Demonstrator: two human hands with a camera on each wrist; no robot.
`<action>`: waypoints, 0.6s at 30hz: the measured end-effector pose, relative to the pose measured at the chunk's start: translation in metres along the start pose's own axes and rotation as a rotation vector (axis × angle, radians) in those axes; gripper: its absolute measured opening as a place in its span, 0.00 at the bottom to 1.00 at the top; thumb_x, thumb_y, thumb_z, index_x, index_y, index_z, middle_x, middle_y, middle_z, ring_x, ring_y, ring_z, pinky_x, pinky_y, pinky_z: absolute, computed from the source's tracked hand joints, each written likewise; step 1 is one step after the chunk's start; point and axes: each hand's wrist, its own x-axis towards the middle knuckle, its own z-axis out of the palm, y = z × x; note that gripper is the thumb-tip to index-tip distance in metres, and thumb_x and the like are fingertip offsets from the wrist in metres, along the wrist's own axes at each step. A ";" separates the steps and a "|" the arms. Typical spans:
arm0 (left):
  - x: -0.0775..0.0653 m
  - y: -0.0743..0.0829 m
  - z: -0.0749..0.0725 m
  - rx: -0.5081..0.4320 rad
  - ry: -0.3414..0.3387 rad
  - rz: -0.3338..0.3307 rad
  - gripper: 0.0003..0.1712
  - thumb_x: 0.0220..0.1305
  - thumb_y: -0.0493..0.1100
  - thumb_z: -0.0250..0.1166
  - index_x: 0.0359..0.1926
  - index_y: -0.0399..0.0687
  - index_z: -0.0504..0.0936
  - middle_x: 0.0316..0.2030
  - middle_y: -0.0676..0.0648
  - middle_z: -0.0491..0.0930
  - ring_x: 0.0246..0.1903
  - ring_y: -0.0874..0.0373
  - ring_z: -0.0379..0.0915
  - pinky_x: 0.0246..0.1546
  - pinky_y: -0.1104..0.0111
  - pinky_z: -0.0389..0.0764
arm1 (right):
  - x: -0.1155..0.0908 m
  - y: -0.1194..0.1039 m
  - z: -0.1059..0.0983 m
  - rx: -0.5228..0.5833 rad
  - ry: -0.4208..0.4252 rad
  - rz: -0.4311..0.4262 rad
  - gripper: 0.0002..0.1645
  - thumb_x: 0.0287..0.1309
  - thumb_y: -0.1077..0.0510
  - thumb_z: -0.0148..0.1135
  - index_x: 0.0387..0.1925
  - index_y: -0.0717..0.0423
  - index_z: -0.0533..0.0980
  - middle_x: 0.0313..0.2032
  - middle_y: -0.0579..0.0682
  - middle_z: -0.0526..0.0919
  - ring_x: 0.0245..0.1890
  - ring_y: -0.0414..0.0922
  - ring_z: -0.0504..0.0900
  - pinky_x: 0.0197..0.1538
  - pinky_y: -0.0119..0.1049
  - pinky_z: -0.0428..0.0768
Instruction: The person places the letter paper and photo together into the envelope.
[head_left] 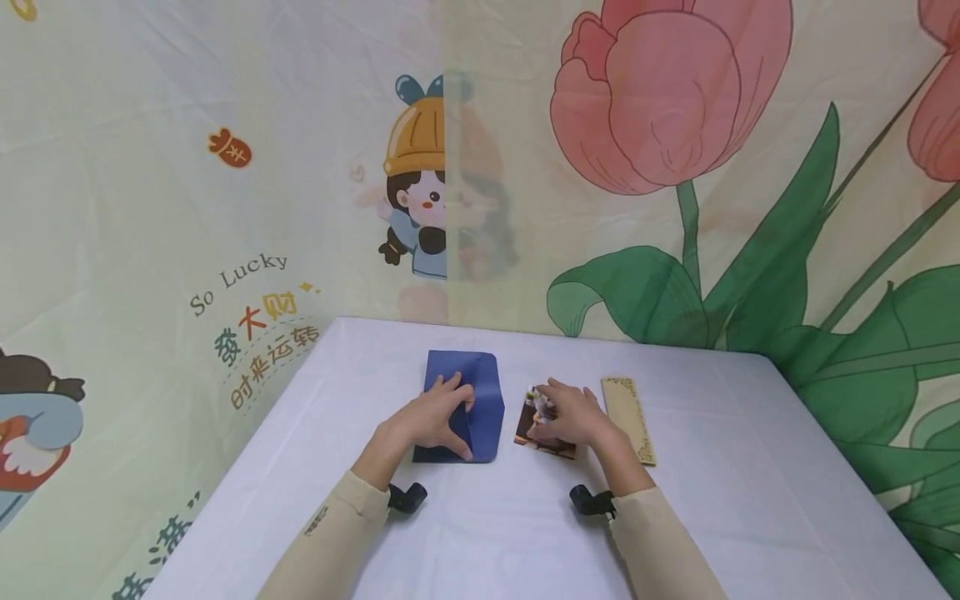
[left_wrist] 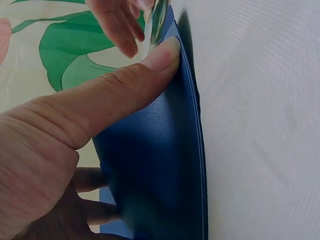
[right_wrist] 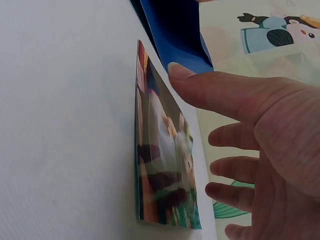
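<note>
A dark blue envelope (head_left: 487, 417) lies on the white table with its flap to the right. My left hand (head_left: 431, 417) rests on it, fingers spread; in the left wrist view the thumb (left_wrist: 162, 54) presses near the envelope's edge while other fingers reach its far side. Right of the envelope is a small stack of glossy picture cards or a photo (head_left: 527, 417), with colourful figures in the right wrist view. Over it hovers my right hand (head_left: 581, 414), thumb and fingers apart, nothing between them. It partly hides the picture in the head view.
A pale wooden-looking strip (head_left: 628, 417) with ornamented ends lies just right of the right hand. White cloth covers the table (head_left: 510, 533). Behind it hangs a printed curtain (head_left: 517, 167) with tulips and cartoon figures. Black wrist cameras (head_left: 408, 498) sit below both hands.
</note>
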 end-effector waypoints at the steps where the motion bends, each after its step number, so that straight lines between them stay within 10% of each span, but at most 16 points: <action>1: 0.000 0.000 0.000 0.000 0.000 0.001 0.40 0.38 0.61 0.88 0.39 0.62 0.65 0.81 0.33 0.50 0.78 0.22 0.40 0.70 0.28 0.59 | 0.000 0.001 0.000 0.001 -0.006 0.001 0.50 0.54 0.43 0.79 0.73 0.58 0.70 0.76 0.65 0.66 0.74 0.64 0.68 0.76 0.74 0.49; 18: 0.001 0.000 0.000 -0.013 -0.012 -0.015 0.39 0.38 0.61 0.87 0.40 0.63 0.66 0.82 0.35 0.49 0.79 0.23 0.38 0.69 0.28 0.60 | -0.004 0.015 -0.006 0.064 -0.057 0.103 0.50 0.51 0.48 0.81 0.73 0.53 0.70 0.75 0.61 0.69 0.74 0.64 0.68 0.73 0.64 0.67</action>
